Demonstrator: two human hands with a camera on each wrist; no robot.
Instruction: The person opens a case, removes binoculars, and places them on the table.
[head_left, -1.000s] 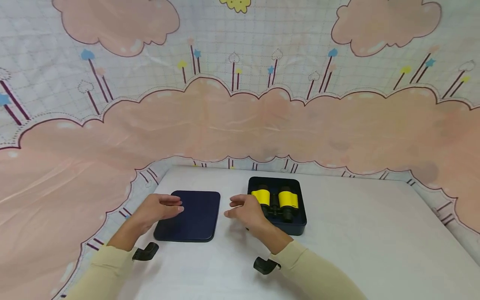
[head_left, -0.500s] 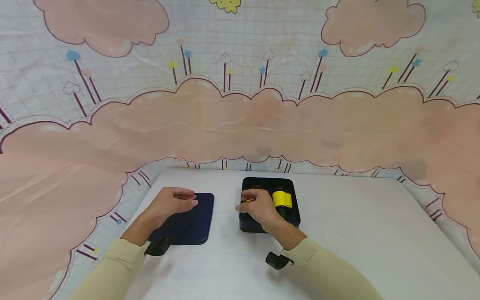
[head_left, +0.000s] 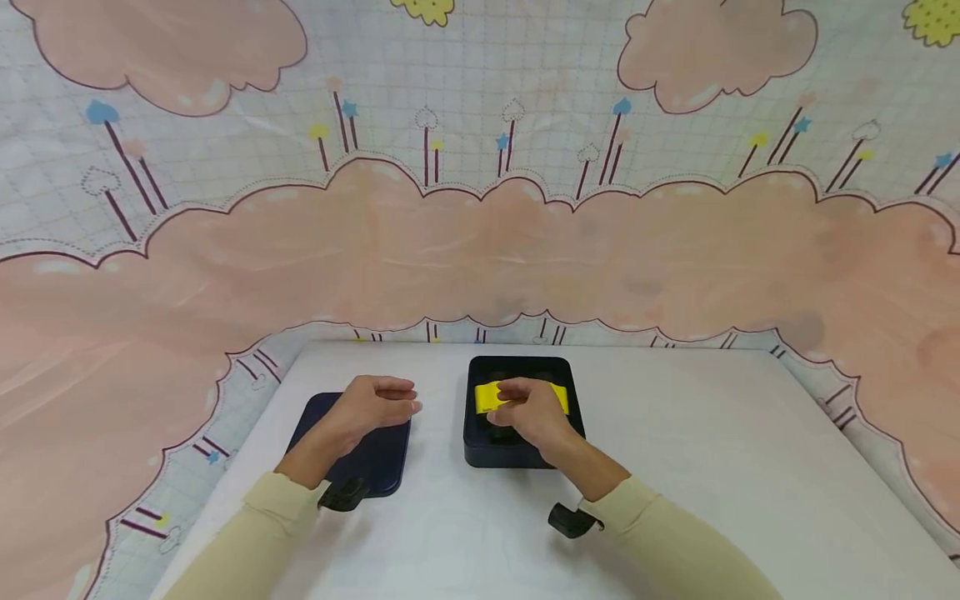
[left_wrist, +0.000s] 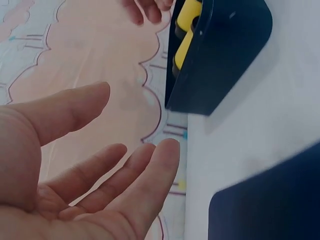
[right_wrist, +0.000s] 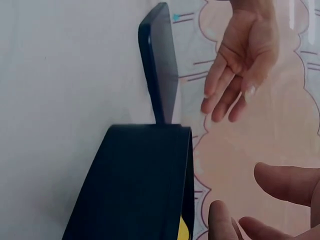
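Note:
Black-and-yellow binoculars [head_left: 487, 398] lie in an uncovered dark navy box [head_left: 487, 454]. Over them hovers my right hand [head_left: 536, 417], hiding their middle; its thumb and fingers stand apart with nothing between them in the right wrist view. The matching flat lid [head_left: 384, 467] lies on the table left of the box. Above that lid is my left hand [head_left: 369, 410], palm facing inward, its fingertips reaching just past the lid's right edge. It holds nothing, and the left wrist view shows its fingers [left_wrist: 160, 165] loosely extended and the thumb apart.
A white-covered table [head_left: 675, 467] carries the box and lid. Behind it hangs a patterned cloth [head_left: 600, 258] with clouds and pins. A small black device [head_left: 573, 521] is strapped at each wrist.
My right hand has moved from the box's left side to above the binoculars. My left hand has shifted right across the lid. The head view has turned slightly right.

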